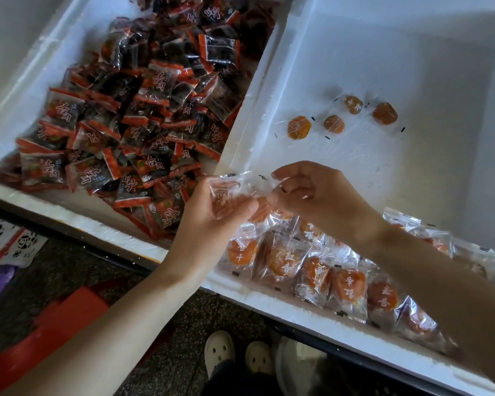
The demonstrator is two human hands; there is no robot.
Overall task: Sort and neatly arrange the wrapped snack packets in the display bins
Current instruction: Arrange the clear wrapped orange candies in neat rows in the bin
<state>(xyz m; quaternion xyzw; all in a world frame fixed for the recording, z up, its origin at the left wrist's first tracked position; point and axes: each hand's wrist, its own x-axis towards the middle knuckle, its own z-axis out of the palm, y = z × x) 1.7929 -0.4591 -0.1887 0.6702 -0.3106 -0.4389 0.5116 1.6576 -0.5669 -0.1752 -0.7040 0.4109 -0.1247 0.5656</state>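
Note:
Two white foam bins stand side by side. The left bin (20,90) is heaped with red-and-black snack packets (143,110). In the right bin (383,38), a row of clear packets with orange dried apricots (315,275) lies along the near wall, and several more orange packets (335,122) lie loose farther back. My left hand (212,212) grips a clear packet (226,195) above the wall between the bins. My right hand (312,195) pinches a clear wrapper (266,207) just to its right, fingers curled.
The bins rest on a dark-edged stand (69,224). On the floor below are a red object (55,315), a patterned bag (9,241) and my white shoes (237,355). The back part of the right bin has bare white floor.

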